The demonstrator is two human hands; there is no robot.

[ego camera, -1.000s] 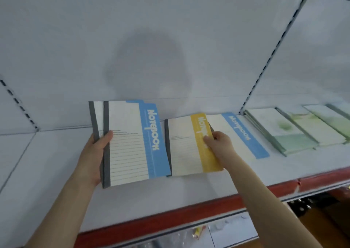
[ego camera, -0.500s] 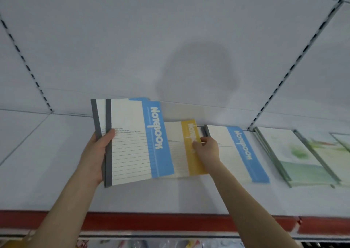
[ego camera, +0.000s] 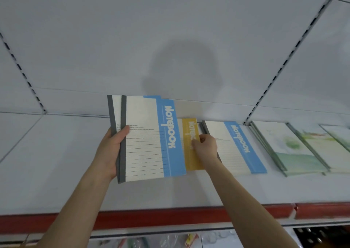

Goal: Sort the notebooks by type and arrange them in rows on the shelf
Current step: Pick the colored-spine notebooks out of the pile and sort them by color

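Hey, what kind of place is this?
Probably a shop, likely a stationery aisle: a white display shelf with a red front strip, slotted uprights on the back panel, and matching notebooks laid out side by side.

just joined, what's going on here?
A person is sorting notebooks on a white shelf. The left hand grips a few blue-striped notebooks by their grey spines, raised above the shelf. The right hand pinches a yellow-striped notebook, partly hidden behind those, next to a blue-striped stack lying flat. Green-cover notebooks sit in a row further right.
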